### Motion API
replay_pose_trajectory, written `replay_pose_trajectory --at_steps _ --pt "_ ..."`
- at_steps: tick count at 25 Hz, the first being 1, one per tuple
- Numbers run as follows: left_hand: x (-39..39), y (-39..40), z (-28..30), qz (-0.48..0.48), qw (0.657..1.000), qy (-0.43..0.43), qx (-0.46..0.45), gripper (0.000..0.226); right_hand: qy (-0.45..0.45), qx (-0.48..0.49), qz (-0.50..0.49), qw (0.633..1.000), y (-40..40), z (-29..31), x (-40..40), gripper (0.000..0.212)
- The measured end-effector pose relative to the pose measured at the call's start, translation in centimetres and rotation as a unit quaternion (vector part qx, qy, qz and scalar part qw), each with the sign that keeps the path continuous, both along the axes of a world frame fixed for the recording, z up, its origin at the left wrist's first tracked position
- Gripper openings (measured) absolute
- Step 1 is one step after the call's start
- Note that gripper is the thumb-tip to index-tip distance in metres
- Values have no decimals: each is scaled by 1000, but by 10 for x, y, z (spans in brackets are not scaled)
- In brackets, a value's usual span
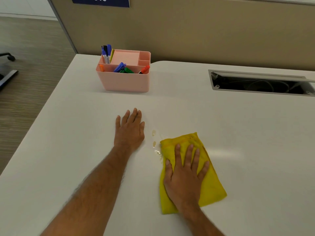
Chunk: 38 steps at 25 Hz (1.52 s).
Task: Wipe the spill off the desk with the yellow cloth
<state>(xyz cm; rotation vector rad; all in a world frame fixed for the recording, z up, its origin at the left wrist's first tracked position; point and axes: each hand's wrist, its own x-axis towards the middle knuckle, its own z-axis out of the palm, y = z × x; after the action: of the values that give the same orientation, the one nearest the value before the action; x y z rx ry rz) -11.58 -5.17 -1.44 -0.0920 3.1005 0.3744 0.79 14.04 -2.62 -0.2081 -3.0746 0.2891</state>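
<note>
Desk (238, 133): white, matte, smooth top with a rounded far-left corner; faint glare patch to the right of the yellow cloth (209, 178). Cloth lies flat on the desk, folded, near centre-right of the view. Right hand (185, 174) rests palm-down on the cloth, fingers spread and extended, not clenched around it. Left hand (130, 130) lies flat on the bare desk, palm down, fingers extended and close together, holding nothing. Spill (154, 143): a few small pale yellowish droplets and a smear between the two hands, just beside and touching the cloth's left edge. Pink organiser (126, 80) stands upright toward the far-left part of the desk, well apart from the hands; coloured markers (122, 68) (blue, green, red, orange) sit in its compartments. Cable hatch (260, 83) is recessed in the desk at far right, lid raised, dark inside with cables visible. Beige partition (187, 31) runs along the far edge; part of a dark blue sign (100, 1) on it, text cut off. Wood-pattern floor (25, 65) at left, with a chair base (7, 56) at the frame edge
</note>
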Motion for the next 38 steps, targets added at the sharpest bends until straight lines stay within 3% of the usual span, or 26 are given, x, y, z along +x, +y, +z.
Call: replay_pose_trajectory --at_steps 5,11,19,24,30,35,38 --pt "-17 -19 3 -48 997 63 -13 58 -6 -29 -63 998 -43 0 -34 68" --pt "-22 -23 -7 -14 1000 23 13 53 0 -53 -86 995 -74 -2 -122 67" --pt "-25 -23 -10 -21 1000 15 1 58 -33 -35 -106 993 -58 6 -236 68" --pt "-25 -22 -12 -24 1000 19 -5 61 -50 27 72 996 -56 7 -263 66" --pt "-26 -22 -13 -15 1000 24 7 64 -41 61 285 956 -41 8 -247 65" --pt "-21 -24 -7 6 991 89 102 71 -15 65 356 932 -27 3 -196 66" --pt "-15 -24 2 50 975 85 197 74 1 51 382 923 -14 4 -161 62"
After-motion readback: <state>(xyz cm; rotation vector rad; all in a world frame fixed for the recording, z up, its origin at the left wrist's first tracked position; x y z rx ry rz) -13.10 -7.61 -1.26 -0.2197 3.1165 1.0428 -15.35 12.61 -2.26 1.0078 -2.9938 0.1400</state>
